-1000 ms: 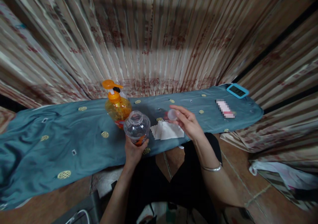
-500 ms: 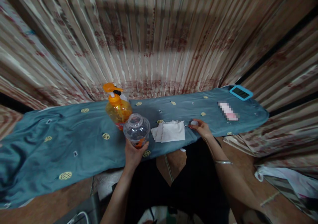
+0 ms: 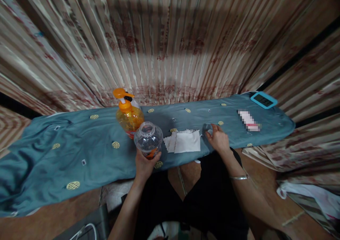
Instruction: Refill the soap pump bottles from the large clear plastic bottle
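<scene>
My left hand [image 3: 145, 165] is wrapped round the lower part of a clear plastic cup [image 3: 148, 137] with a domed top. Something orange shows through its lower side. Just behind the cup stands a pump bottle [image 3: 129, 118] of yellow-orange liquid, with an orange pump head. To the right of the cup, a white cloth [image 3: 186, 141] with zigzag edges lies folded. My right hand [image 3: 218, 138] is just right of the cloth, its curled fingers on a small round see-through thing [image 3: 206, 129]. The fingers partly cover it, so its kind is unclear.
Blue-green fabric with yellow prints covers the narrow board [image 3: 101, 133]. A blue-framed digital display [image 3: 264, 100] and a blurred-out pink and white item [image 3: 249, 121] lie at the right. Striped curtains [image 3: 159, 38] hang close behind. A dark item stands behind the pump bottle.
My right hand has turned over more, with its back now facing up, and the small round thing has tilted in its fingers. My left hand keeps its hold on the cup.
</scene>
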Demonstrator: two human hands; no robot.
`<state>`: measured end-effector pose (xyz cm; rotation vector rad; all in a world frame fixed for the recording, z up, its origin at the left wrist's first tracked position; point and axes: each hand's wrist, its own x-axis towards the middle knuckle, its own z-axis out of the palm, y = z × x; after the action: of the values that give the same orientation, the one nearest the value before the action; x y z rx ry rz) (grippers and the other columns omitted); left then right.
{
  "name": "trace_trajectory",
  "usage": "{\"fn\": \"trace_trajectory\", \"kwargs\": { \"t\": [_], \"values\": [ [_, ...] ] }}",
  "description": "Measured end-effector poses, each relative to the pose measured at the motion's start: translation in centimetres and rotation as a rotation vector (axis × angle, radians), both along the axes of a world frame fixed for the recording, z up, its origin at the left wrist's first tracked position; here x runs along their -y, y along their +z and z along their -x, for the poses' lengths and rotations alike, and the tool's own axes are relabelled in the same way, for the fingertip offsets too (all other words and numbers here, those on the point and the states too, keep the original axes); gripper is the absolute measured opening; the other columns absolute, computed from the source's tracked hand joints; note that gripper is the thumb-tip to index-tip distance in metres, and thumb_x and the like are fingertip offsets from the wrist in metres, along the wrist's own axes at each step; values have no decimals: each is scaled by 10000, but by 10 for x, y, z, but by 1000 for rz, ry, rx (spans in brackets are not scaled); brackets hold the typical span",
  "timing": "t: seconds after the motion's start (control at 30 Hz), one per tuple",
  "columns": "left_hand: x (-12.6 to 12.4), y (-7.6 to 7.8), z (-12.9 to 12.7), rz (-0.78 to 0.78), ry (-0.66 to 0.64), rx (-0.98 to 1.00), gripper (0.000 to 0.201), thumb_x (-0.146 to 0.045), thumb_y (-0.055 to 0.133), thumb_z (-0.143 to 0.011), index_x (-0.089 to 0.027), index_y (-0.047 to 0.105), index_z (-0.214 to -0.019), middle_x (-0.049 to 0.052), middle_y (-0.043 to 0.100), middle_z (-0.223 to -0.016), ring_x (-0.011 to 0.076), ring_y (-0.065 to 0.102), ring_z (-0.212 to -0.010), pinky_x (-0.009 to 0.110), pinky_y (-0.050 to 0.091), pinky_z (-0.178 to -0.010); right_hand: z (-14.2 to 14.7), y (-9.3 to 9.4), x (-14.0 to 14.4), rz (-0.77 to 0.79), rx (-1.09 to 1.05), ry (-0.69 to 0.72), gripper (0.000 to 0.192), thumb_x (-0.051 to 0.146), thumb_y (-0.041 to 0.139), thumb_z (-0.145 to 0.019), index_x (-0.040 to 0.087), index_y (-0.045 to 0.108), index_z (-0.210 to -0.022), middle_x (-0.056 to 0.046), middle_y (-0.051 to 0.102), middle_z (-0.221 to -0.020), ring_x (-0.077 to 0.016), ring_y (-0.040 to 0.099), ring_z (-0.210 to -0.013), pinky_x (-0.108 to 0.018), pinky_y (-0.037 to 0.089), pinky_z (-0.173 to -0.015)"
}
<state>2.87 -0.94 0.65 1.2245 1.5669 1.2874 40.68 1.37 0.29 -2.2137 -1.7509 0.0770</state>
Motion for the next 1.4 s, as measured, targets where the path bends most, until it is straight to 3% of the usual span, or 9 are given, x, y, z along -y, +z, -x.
{"fn": "trace_trajectory", "kwargs": {
  "t": [0.17,0.27,0.47,0.63,0.83,1.0,1.17,1.3,1.4],
  "values": [
    [1,-2,-1,-8,19,-1,608,-441,954,-585,-180,732,-1087,176,843,-1139,407,817,-1150,615,620,-1112,65,-10,16,1,-73,497,437,509,748,-1054,199,699,-1358,-112,684,-1425,-291,644,-1371,-562,548,-1183],
    [1,-3,0,-16,18,-14,606,-417,973,-586,-194,743,-1100,150,853,-1119,392,817,-1153,591,626,-1116,90,-21,25,-10,-95,631,423,462,766,-1046,195,697,-1368,-123,655,-1482,-306,629,-1395,-586,544,-1190],
    [0,-8,2,-3,18,-13,545,-398,998,-575,-198,734,-1008,119,852,-1032,379,822,-1148,569,626,-1117,88,-30,11,-42,-163,559,281,427,723,-1081,187,722,-1226,-90,719,-1294,-234,708,-1192,-478,623,-1062],
    [-1,-7,2,20,6,0,547,-374,1000,-576,-175,732,-1010,158,853,-1105,371,829,-1144,549,634,-1102,48,-3,-25,-88,-203,292,352,509,691,-1095,158,706,-1100,-14,700,-987,-159,694,-846,-330,631,-791],
    [0,-3,1,11,-7,21,521,-384,991,-579,-189,734,-989,164,858,-1125,379,825,-1156,562,631,-1104,38,43,-44,-231,-132,321,372,455,653,-1117,205,672,-1391,-118,678,-1415,-269,675,-1304,-522,578,-1139],
    [1,-3,0,10,-9,21,485,-409,977,-597,-189,727,-950,178,851,-1113,391,823,-1156,578,628,-1111,84,3,-22,-98,-71,623,285,352,714,-1084,196,720,-1322,-110,674,-1462,-281,639,-1390,-561,542,-1203],
    [1,-2,-2,0,10,40,566,-386,995,-569,-178,732,-1025,168,857,-1126,375,821,-1161,550,627,-1118,101,-38,4,-32,-64,655,526,410,750,-1060,213,621,-1530,-158,516,-1667,-382,440,-1601,-682,431,-1285],
    [3,4,-4,-14,10,63,654,-344,994,-576,-174,718,-1144,143,859,-1152,352,833,-1117,528,648,-1083,98,-36,13,-10,-130,686,551,400,735,-1067,222,597,-1570,-158,483,-1703,-392,361,-1652,-706,368,-1319],
    [4,6,-4,-31,-11,85,632,-320,979,-596,-174,699,-1143,142,852,-1159,347,836,-1097,531,656,-1067,96,-21,10,8,-228,723,436,430,698,-1089,208,677,-1463,-151,588,-1609,-352,488,-1577,-667,426,-1295]
  ]
}}
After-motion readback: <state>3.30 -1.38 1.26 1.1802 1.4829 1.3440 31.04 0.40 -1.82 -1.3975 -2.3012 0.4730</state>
